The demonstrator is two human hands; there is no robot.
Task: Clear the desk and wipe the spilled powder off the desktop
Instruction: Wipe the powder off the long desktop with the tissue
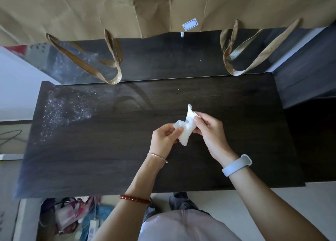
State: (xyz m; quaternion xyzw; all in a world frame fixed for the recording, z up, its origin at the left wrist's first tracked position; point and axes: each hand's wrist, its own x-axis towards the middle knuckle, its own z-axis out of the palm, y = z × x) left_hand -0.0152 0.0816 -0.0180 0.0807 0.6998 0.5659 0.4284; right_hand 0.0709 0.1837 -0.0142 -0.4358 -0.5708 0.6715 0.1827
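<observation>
A person stands over a dark wood-grain worktop [109, 159], both hands raised just above its middle and working a crumpled white wipe [187, 126]. The left hand [164, 138] pinches the wipe's lower left corner between thumb and curled fingers, while the right hand [209, 128] grips its upper right part, fingers bent round the material; one twisted end of the wipe sticks up beyond the right fingers. Spilled white powder [61, 111] speckles the far left part of the worktop, well apart from the hands, and more specks show on the glossy raised shelf [163, 59] behind it. Two brown paper bags lie along the far side, the left bag's ribbon handles [101, 62] draped over the shelf, the right bag's handles [254, 50] likewise. A pale wristband [236, 165] circles the right wrist; a red bead bracelet [135, 199] sits on the left forearm.
</observation>
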